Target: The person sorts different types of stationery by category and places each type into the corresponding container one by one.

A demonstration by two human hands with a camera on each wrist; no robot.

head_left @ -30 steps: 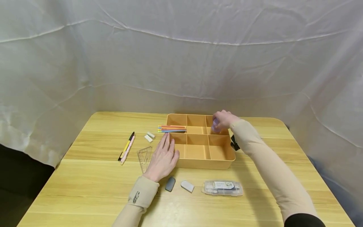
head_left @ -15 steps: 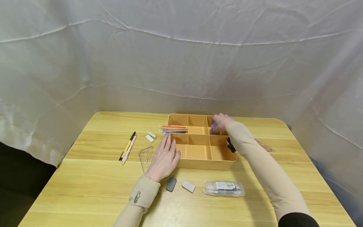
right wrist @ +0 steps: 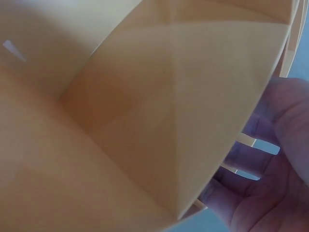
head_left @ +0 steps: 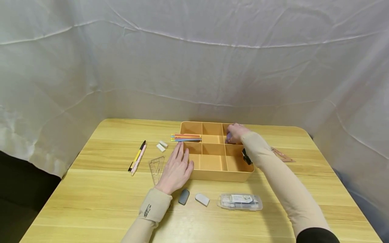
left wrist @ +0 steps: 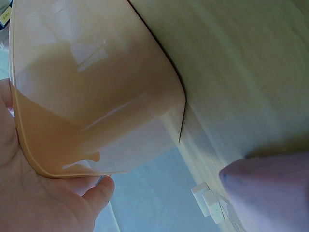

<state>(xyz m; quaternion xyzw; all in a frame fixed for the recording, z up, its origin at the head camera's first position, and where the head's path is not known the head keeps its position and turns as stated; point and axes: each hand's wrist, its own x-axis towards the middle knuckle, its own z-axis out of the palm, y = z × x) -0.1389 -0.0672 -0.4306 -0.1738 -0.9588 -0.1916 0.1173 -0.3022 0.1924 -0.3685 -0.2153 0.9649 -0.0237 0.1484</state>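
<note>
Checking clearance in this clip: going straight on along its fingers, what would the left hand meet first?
Beyond the tray it touches, the left hand would probably meet the coloured pencils first; their height relative to it is unclear.

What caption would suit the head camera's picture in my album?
Left hand on an orange organizer, right hand holding a purple item in its back right compartment.

The object in the right hand is purple; the box by the left hand, orange; the table, grained yellow.
</note>
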